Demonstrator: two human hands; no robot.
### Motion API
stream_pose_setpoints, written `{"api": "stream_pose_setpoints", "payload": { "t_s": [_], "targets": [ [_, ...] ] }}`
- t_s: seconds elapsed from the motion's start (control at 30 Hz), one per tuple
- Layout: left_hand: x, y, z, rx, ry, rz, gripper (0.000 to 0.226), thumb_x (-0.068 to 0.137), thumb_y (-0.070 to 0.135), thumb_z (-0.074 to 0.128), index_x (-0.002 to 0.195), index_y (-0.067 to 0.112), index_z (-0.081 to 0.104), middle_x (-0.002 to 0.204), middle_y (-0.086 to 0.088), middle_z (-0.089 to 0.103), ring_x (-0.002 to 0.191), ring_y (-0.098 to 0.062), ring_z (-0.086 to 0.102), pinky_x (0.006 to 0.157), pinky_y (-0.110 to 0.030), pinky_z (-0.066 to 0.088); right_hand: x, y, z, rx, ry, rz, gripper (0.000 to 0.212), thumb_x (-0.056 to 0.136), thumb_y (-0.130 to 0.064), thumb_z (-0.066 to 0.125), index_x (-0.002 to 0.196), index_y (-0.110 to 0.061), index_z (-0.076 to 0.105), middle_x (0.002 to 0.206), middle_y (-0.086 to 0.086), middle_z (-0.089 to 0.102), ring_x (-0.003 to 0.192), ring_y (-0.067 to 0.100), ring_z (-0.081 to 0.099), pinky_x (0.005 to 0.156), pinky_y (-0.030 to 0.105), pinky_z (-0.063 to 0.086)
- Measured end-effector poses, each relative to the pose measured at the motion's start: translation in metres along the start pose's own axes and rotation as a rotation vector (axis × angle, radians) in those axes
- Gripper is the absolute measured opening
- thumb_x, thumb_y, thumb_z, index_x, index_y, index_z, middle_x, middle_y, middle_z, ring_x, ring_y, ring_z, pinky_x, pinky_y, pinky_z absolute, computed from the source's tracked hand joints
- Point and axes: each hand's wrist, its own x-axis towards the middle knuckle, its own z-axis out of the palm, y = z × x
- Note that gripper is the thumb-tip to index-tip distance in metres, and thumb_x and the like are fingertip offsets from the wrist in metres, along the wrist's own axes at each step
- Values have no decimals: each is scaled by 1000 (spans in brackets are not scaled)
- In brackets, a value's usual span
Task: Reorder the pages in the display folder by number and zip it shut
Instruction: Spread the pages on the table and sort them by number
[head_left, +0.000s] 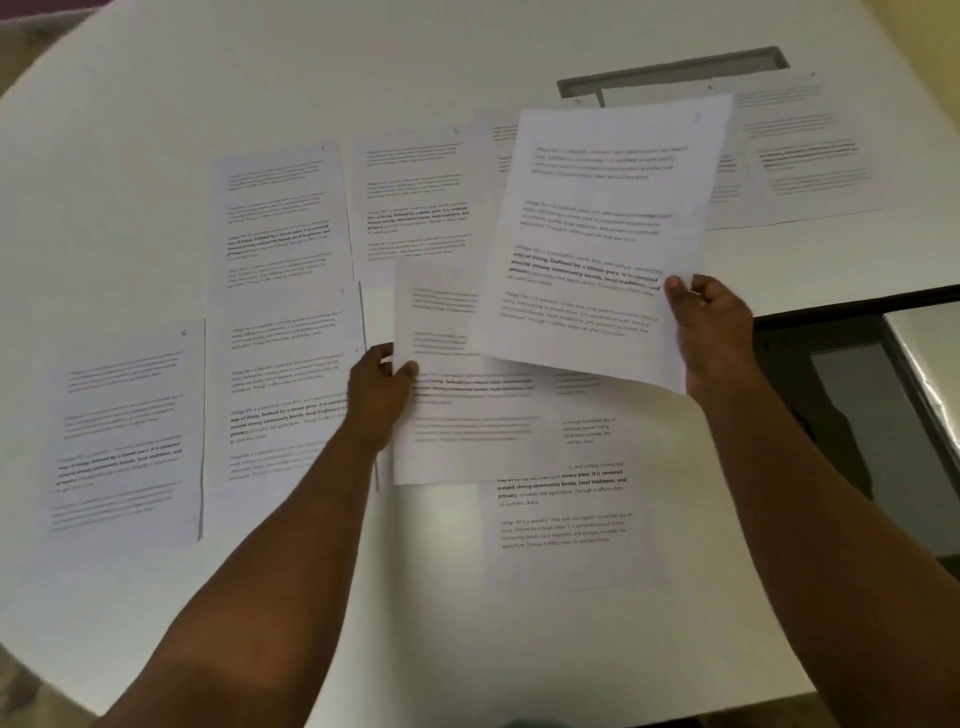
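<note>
office, white meeting table, cable hatch, printed pages

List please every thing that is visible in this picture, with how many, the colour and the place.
Loose pages: about eight flat ones, white with black print, spread over the table.
Raised page: one, white, held up at centre right.
Lower page: one, white, held at centre, partly under the raised page.
Table: one, white, round, beneath everything.
Recessed slot: one, grey, far side of the table.
Left hand: pinches the lower page's left edge.
Right hand: grips the raised page's right edge.
</note>
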Motion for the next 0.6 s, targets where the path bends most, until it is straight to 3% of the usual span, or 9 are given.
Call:
{"api": "stream_pose_setpoints", "payload": {
  "t_s": [0.13, 0.2, 0.27, 0.3, 0.37, 0.4, 0.47, 0.53, 0.6],
  "targets": [
    [-12, -2, 14, -66, -163, 64, 58, 89, 10, 65, 141, 26, 44, 115, 5, 62, 100, -6, 61, 89, -23, 49, -13, 20, 39, -20, -139, 58, 6, 91, -22, 67, 86, -22, 66, 91, -1, 70, 82, 14, 63, 79, 30, 54],
    [-13, -2, 12, -248, -219, 7, 25, 92, 9, 61, 113, 20, 68, 103, -1, 71, 92, -15, 69, 78, -29, 57, -21, 34, 53, -53, -203, 81, 2, 90, -20, 68, 92, -18, 68, 93, 3, 71, 84, 15, 63, 80, 29, 53],
    [-16, 10, 10, -495, -218, -155, 29, 99, 18, 52, 77, 19, 72, 69, -2, 70, 61, -17, 67, 52, -23, 54, -27, 46, 60, -141, -248, 80, 8, 91, -20, 67, 98, -17, 70, 93, 1, 71, 82, 11, 65, 74, 19, 52],
    [-13, 9, 9, -601, -252, -244, 35, 100, 34, 47, 80, 20, 71, 68, -3, 70, 58, -19, 66, 49, -23, 53, -30, 50, 61, -183, -268, 87, 9, 91, -21, 67, 99, -17, 70, 93, -2, 71, 81, 9, 66, 71, 15, 52],
    [-16, 17, 3, -643, -361, -308, 52, 94, 60, 37, 105, 22, 70, 90, -8, 75, 77, -25, 72, 61, -33, 58, -33, 59, 61, -243, -298, 106, 11, 91, -22, 67, 99, -17, 71, 93, -3, 72, 86, 13, 69, 77, 22, 56],
    [-17, 20, 2, -622, -407, -315, 53, 93, 60, 40, 117, 21, 66, 105, -10, 73, 91, -27, 72, 74, -40, 59, -34, 63, 61, -269, -316, 110, 12, 91, -23, 67, 100, -15, 71, 93, -2, 72, 89, 17, 69, 83, 29, 57],
    [-15, 19, 1, -491, -421, -283, 37, 97, 34, 55, 128, 16, 60, 120, -13, 68, 104, -30, 68, 94, -50, 52, -37, 66, 61, -311, -336, 102, 17, 92, -28, 65, 98, -13, 71, 93, 0, 73, 90, 20, 69, 87, 38, 56],
    [-11, 14, 0, -376, -384, -262, 34, 95, 7, 56, 128, 14, 59, 120, -12, 68, 103, -28, 69, 96, -50, 51, -38, 65, 60, -388, -282, 61, 28, 94, -39, 59, 93, -13, 70, 91, -1, 72, 88, 19, 67, 82, 34, 53],
    [-11, 14, -2, -432, -439, -268, 38, 94, 2, 56, 130, 12, 57, 119, -12, 69, 106, -30, 67, 96, -51, 51, -37, 63, 56, -491, -152, -1, 33, 98, -42, 50, 95, -14, 68, 95, -1, 68, 90, 16, 61, 80, 26, 44]
  ]
}}
